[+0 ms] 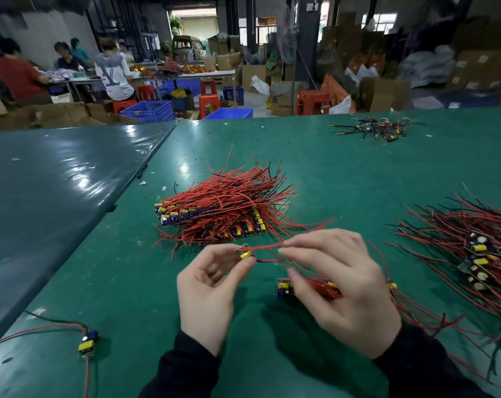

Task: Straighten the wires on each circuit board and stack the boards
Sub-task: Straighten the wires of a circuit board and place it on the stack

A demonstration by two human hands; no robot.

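Dark sleeves [186, 366] over green bench [128, 282]; left hand [209, 291] pinching circuit board [245, 254], right hand [338, 285] pinching its red wires [265, 247]; stacked boards [214, 219] beyond fingers, warehouse boxes [387, 93] behind.

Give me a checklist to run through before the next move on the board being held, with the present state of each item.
1. Left hand pinches the small circuit board: ok.
2. Right hand pinches its red wires near the board: ok.
3. Wires straight: not ok, one loops below the board.
4. Black wire among them: cannot tell.
5. Small stack of boards ready under the right hand: ok.
6. Messy pile of boards on the right within view: ok.
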